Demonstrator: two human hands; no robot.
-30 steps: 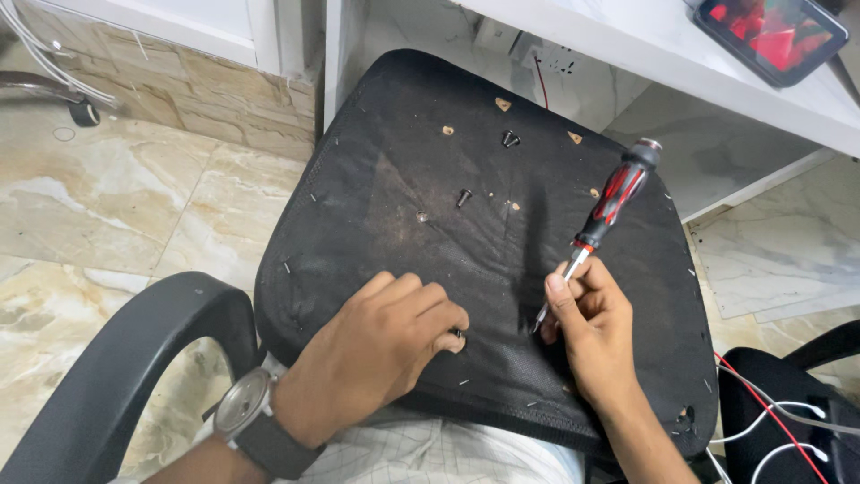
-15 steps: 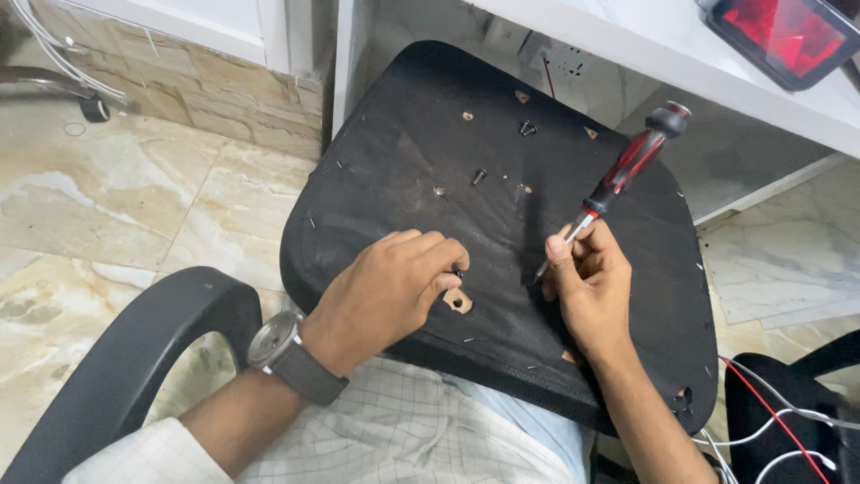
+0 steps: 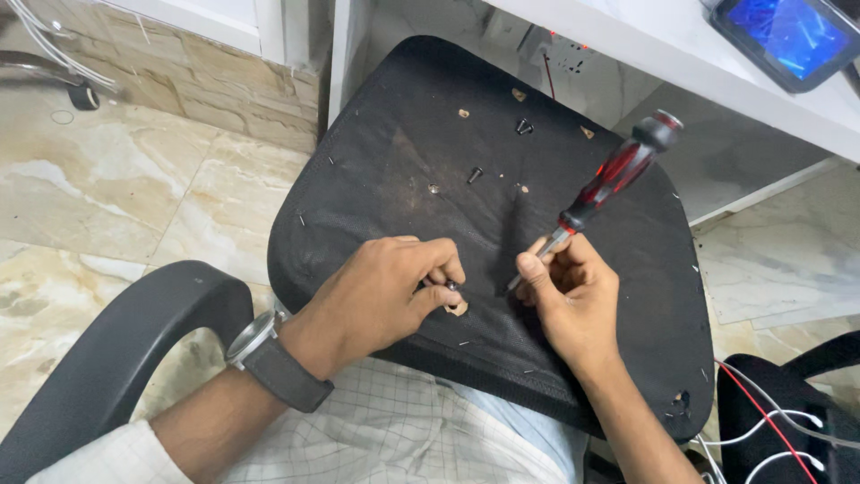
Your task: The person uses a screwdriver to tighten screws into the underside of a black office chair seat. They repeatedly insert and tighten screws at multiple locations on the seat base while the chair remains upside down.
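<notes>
A black chair seat lies upside down across my lap, its cloth underside up. My left hand, with a wristwatch on the wrist, pinches a small dark screw just above a torn hole in the cloth. My right hand grips the metal shaft of a red and black screwdriver, whose tip points down at the cloth to the right of that hole and whose handle leans up to the right. Two loose black screws lie farther up the seat.
A black armrest curves at the lower left over a marble tile floor. A white desk with a tablet showing a blue screen runs along the top right. Red and white cables hang at the lower right. A castor sits at the far left.
My left hand has slid right and pinched a screw above the hole. The right hand shifted the screwdriver a little. The tablet screen went from red to blue.
</notes>
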